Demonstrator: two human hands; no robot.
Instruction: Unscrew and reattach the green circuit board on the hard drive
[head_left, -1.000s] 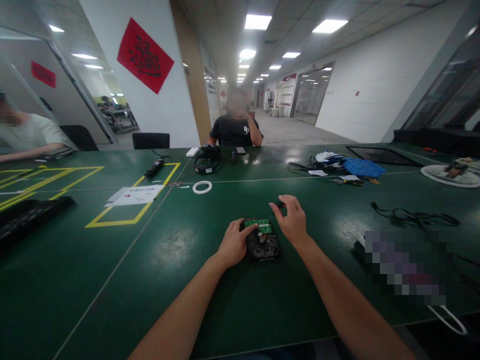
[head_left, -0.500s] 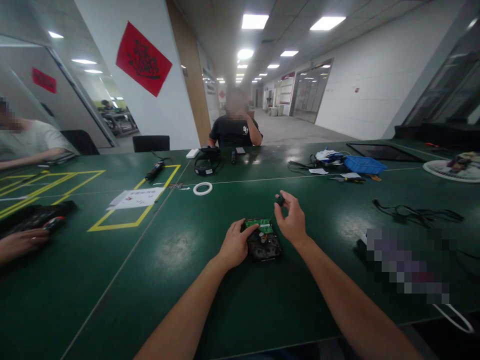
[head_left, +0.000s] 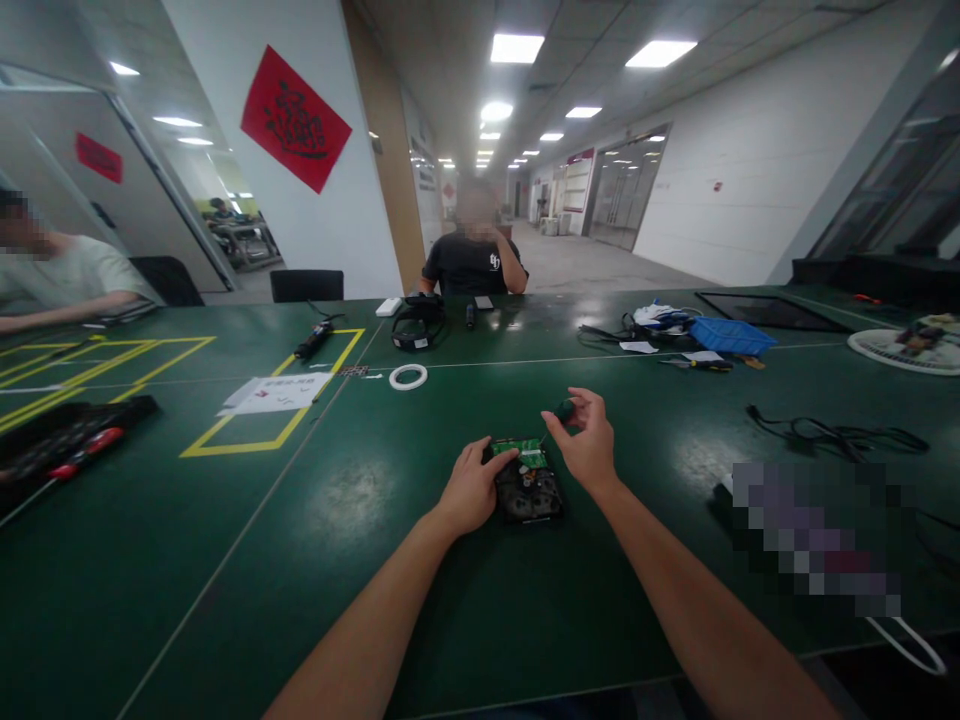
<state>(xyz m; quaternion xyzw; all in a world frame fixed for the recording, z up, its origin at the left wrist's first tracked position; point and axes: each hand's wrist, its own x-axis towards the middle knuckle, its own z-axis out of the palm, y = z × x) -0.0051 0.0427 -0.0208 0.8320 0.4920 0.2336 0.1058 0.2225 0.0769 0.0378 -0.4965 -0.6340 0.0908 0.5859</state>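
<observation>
A hard drive (head_left: 527,492) with a green circuit board (head_left: 529,453) lies on the green table in front of me. My left hand (head_left: 471,487) grips its left side, the thumb stretched onto the board and the fingers along the far left edge. In my right hand (head_left: 587,440) a small screwdriver (head_left: 564,410) is pinched by its dark green handle. Its thin shaft slants down to the board's upper right edge; I cannot tell whether the tip sits in a screw.
Left of me are a black tray (head_left: 90,440) and a red-handled screwdriver (head_left: 105,440). A white ring (head_left: 409,377) lies ahead. To the right are a blue basket (head_left: 731,336), black cables (head_left: 832,430) and a blurred-out item (head_left: 817,540). A person (head_left: 474,262) sits opposite.
The handle of my screwdriver has tilted and come slightly lower, with my right fingers shifted around it. The co-worker's hand at the left has left the red-handled screwdriver and gone out of view.
</observation>
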